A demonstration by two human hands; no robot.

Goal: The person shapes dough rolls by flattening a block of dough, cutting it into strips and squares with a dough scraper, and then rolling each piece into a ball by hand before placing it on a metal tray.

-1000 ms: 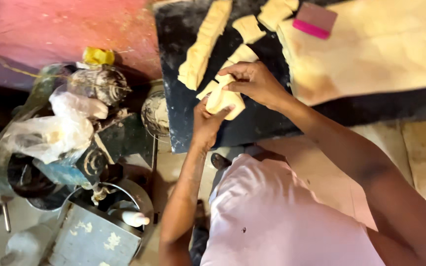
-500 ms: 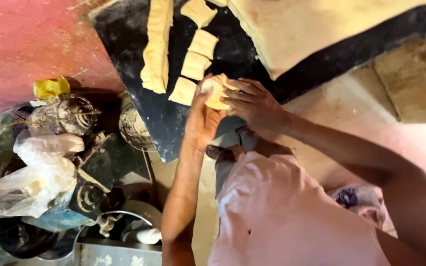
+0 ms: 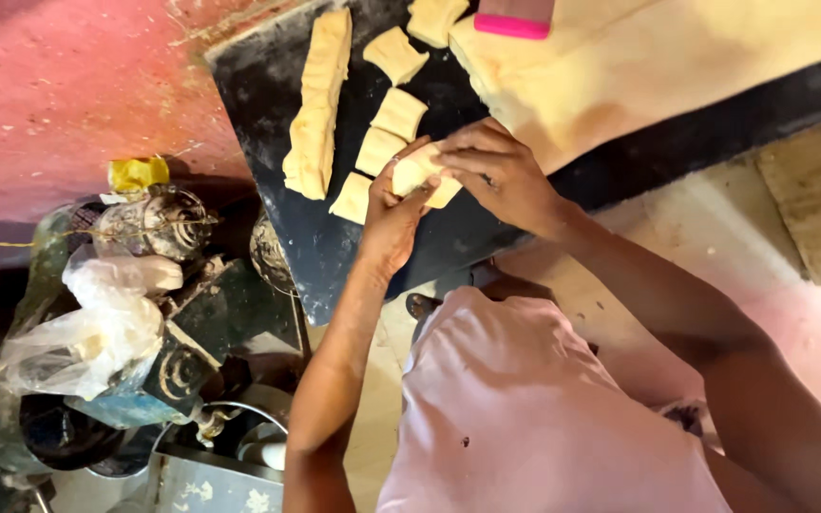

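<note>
Holding: left hand (image 3: 393, 220) and right hand (image 3: 498, 173) pinch one dough piece (image 3: 417, 174) between fingertips, at centre
Board: black slab (image 3: 268, 85) beneath
Cut pieces: dough squares (image 3: 399, 112) at 11 o'clock
Sheet: rolled dough (image 3: 658, 57) at 1 o'clock

Both bare forearms reach forward and converge. The left hand (image 3: 393, 214) is raised, palm turned inward, fingers (image 3: 417, 150) curled. The right hand (image 3: 505, 179) comes in from the right, knuckles up, fingers (image 3: 467, 142) bent toward the left hand's fingertips, touching.
</note>
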